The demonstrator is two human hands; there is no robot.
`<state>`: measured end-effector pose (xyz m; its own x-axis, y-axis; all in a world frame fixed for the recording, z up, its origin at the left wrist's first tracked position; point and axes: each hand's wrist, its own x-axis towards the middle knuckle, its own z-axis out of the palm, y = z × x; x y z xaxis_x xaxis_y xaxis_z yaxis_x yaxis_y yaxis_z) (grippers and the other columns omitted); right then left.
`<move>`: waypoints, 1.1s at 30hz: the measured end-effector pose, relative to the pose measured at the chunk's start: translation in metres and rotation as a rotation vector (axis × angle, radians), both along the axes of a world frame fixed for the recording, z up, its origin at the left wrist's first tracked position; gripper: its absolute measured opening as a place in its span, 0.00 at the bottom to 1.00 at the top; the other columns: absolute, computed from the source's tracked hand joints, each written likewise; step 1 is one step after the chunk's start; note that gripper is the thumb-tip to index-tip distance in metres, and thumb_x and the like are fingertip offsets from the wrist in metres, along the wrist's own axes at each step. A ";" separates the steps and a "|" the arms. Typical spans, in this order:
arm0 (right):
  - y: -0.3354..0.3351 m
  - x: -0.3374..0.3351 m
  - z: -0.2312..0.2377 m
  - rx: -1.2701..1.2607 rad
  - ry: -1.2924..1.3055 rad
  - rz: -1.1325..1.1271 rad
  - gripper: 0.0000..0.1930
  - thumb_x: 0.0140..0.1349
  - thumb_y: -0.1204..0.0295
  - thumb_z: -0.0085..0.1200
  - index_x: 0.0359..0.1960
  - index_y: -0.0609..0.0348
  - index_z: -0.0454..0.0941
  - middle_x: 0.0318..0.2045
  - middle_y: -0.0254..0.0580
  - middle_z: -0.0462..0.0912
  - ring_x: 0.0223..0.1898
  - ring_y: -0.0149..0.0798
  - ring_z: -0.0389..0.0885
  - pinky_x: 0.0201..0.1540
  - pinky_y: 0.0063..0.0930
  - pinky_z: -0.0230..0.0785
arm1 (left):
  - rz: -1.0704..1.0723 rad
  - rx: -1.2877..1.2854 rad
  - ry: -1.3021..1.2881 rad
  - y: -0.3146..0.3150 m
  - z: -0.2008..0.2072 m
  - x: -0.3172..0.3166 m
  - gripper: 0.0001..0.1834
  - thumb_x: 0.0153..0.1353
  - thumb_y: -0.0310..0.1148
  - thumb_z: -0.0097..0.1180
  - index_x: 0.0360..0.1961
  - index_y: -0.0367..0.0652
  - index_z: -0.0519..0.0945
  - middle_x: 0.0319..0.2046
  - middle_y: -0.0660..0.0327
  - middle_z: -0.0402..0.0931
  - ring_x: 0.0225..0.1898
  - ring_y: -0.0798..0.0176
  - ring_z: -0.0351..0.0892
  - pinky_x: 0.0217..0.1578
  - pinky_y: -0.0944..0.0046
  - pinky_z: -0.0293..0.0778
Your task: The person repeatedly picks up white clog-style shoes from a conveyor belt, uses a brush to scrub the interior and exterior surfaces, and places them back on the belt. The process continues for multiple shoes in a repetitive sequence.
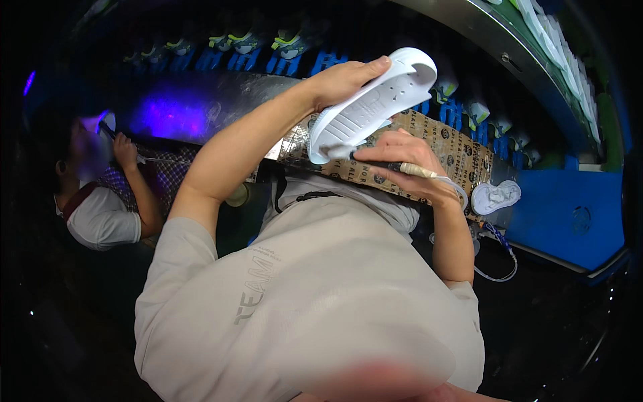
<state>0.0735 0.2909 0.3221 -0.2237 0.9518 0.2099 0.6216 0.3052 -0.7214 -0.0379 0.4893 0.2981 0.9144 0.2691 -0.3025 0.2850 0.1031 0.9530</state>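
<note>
My left hand grips a white shoe sole by its side edge, thumb on top. The sole is tilted, with its hollow, ribbed face with small holes turned up toward me. My right hand is closed around a black-handled brush wrapped with beige tape, and a pale tube or cord trails from the handle's back end. The brush's tip meets the lower end of the sole, inside its rim; the bristles are hard to make out.
Below the sole is a bench covered in printed brown tape. A white sole-shaped piece rests at its right end, beside a blue surface. Rows of shoes on blue holders stand behind. A co-worker is at the left under violet light.
</note>
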 end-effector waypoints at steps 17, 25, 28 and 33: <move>0.002 0.011 0.025 -0.138 -0.047 0.045 0.17 0.52 0.75 0.69 0.46 0.49 0.87 0.28 0.35 0.82 0.29 0.38 0.80 0.34 0.33 0.74 | -0.600 0.578 0.368 -0.009 0.029 0.031 0.41 0.70 0.66 0.39 0.58 0.38 0.81 0.62 0.39 0.71 0.64 0.39 0.70 0.63 0.44 0.63; -0.010 0.023 0.024 -0.159 -0.082 0.040 0.16 0.53 0.75 0.68 0.46 0.50 0.87 0.26 0.36 0.81 0.27 0.37 0.79 0.32 0.31 0.72 | -0.674 0.588 0.370 0.006 0.020 0.023 0.44 0.66 0.72 0.38 0.57 0.42 0.82 0.59 0.42 0.75 0.63 0.41 0.71 0.63 0.47 0.65; -0.013 0.027 0.025 -0.090 -0.164 -0.112 0.16 0.52 0.73 0.69 0.45 0.50 0.87 0.26 0.36 0.80 0.27 0.37 0.79 0.32 0.32 0.72 | -0.681 0.602 0.402 0.007 0.019 0.023 0.46 0.64 0.75 0.37 0.56 0.44 0.83 0.58 0.44 0.77 0.62 0.42 0.73 0.62 0.47 0.66; -0.019 0.040 0.034 -0.165 -0.115 -0.030 0.14 0.54 0.70 0.68 0.44 0.51 0.87 0.27 0.37 0.81 0.28 0.38 0.79 0.31 0.32 0.72 | -0.671 0.669 0.417 0.013 0.015 0.014 0.47 0.61 0.77 0.37 0.58 0.47 0.82 0.57 0.45 0.78 0.61 0.43 0.75 0.62 0.48 0.67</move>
